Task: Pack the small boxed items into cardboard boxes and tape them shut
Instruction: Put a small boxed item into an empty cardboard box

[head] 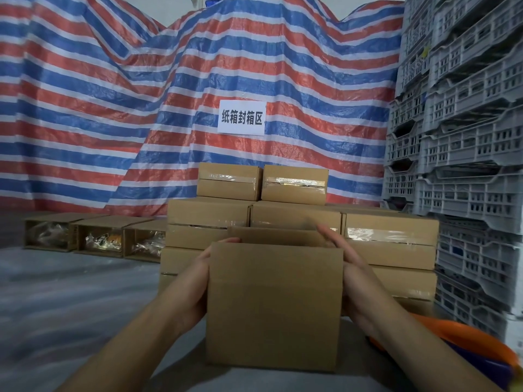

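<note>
A plain brown cardboard box [274, 304] stands in front of me with its near flap up, so its inside is hidden. My left hand [198, 278] lies flat against its left side, fingertips reaching the top edge. My right hand [349, 267] lies against its right side, fingers stretched over the far top rim. Behind it rises a stack of taped cardboard boxes [294, 213]. At the left, three open boxes [96, 236] lie on their sides and show wrapped items inside.
A striped red, white and blue tarp [198, 80] with a white paper sign [241, 117] hangs behind the boxes. Grey plastic crates [464, 137] are piled high on the right. An orange and blue object [478, 343] lies at the lower right. The floor [70, 292] is grey.
</note>
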